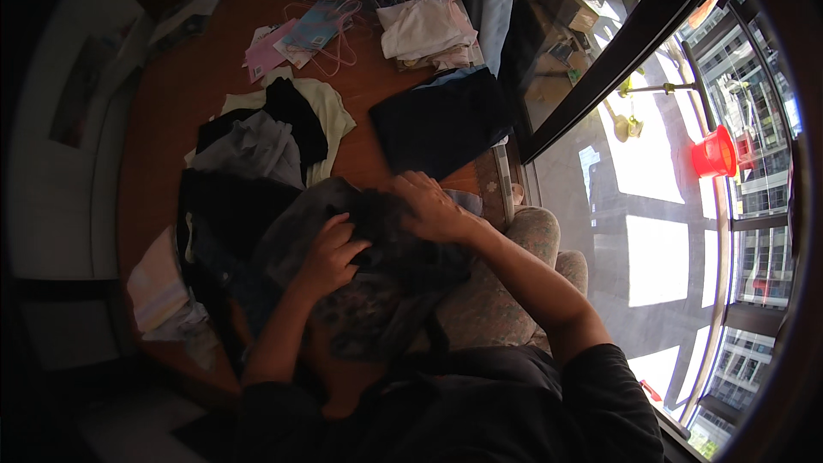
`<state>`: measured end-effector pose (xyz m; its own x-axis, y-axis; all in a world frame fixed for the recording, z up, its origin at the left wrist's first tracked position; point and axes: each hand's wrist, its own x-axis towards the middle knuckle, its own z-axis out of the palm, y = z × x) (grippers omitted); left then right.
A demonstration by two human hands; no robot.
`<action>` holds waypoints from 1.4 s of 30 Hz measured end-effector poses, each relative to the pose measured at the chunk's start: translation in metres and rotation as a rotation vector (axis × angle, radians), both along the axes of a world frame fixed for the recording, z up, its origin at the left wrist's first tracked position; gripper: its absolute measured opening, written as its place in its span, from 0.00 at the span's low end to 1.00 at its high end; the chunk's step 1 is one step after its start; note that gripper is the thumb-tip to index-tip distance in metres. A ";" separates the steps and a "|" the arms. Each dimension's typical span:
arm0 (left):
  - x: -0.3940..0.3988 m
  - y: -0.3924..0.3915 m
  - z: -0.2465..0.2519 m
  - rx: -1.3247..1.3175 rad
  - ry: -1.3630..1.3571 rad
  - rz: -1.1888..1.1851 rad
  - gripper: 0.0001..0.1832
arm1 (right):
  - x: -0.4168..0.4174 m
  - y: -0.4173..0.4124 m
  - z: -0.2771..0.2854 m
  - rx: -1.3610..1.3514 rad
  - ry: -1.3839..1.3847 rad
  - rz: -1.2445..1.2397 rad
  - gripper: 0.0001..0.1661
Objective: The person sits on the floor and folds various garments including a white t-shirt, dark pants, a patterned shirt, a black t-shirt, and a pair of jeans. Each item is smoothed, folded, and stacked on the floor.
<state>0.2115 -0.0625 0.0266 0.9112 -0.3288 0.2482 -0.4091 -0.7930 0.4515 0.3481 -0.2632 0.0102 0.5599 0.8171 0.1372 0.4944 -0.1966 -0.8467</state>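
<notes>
A dark patterned garment (360,328) lies rumpled before me, partly over my lap. My left hand (331,254) is at its left part, fingers curled into the dark cloth. Across its upper right edge rests my right hand (434,209), palm down; shadow hides whether its fingertips grip the fabric. Just beyond the right hand is a folded dark navy garment (443,119). To the left of the hands lie a black garment (231,212) and a crumpled grey cloth (247,148), heaped with a pale yellow garment (331,116).
Folded white clothes (424,29) sit at the back of the wooden surface (360,87). Pink wire hangers (344,45) lie tangled with coloured packets (270,51). A peach cloth (154,283) is at the left edge. Right of me, beyond a dark door frame (617,58), hangs a red bucket (710,153).
</notes>
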 end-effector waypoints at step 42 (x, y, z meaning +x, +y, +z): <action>-0.048 0.000 -0.005 -0.042 -0.197 -0.056 0.06 | 0.016 -0.052 -0.009 -0.067 -0.451 -0.164 0.07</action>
<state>0.1637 -0.0622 0.0218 0.8244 -0.3633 0.4341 -0.5357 -0.7483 0.3912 0.3645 -0.3151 0.0008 0.5786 0.7387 0.3456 0.7672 -0.3493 -0.5379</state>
